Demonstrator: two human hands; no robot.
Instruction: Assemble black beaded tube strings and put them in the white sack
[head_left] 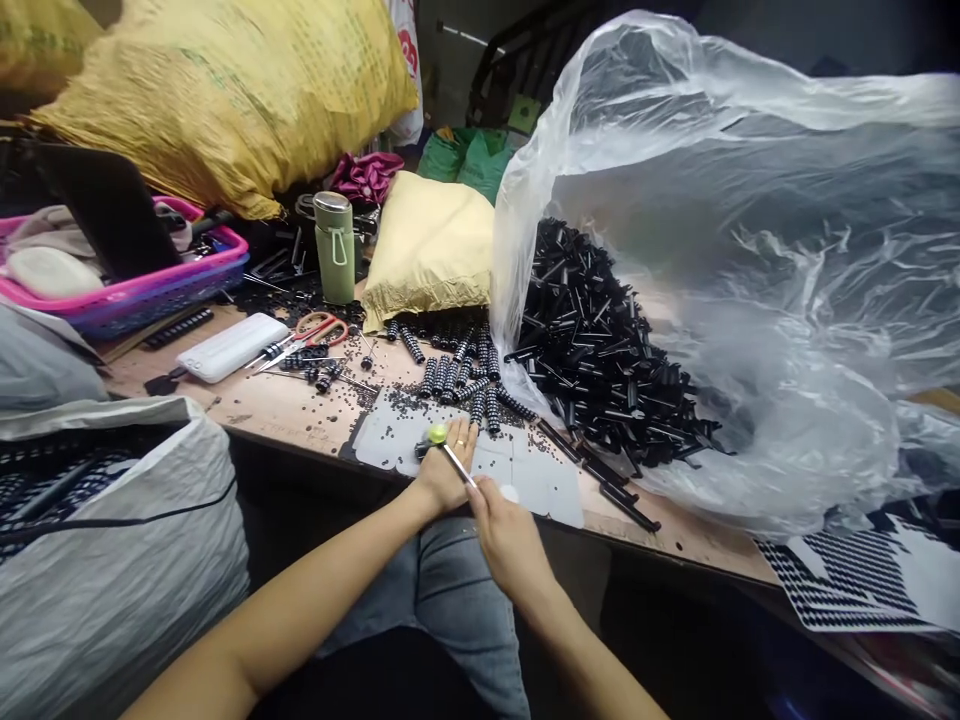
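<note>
My left hand (448, 468) rests at the near table edge, fingers on a grey mat (540, 485), next to a small yellow-green piece (436, 434). My right hand (507, 530) sits just right of it, pinching the near end of a thin metal rod (457, 465) that points toward the yellow-green piece. Small black beads (397, 412) lie scattered on the mat. Strung black bead rolls (457, 375) lie just beyond my hands. A heap of black plastic tubes (600, 345) spills from a large clear plastic bag (750, 260) on the right.
A green bottle (334, 247), red-handled scissors (319, 328), a white power bank (232, 346) and a pink basket (142, 290) are at the left. Yellow sacks (225, 90) and a yellow pouch (427, 245) lie behind. A grey bag (112, 560) stands near left.
</note>
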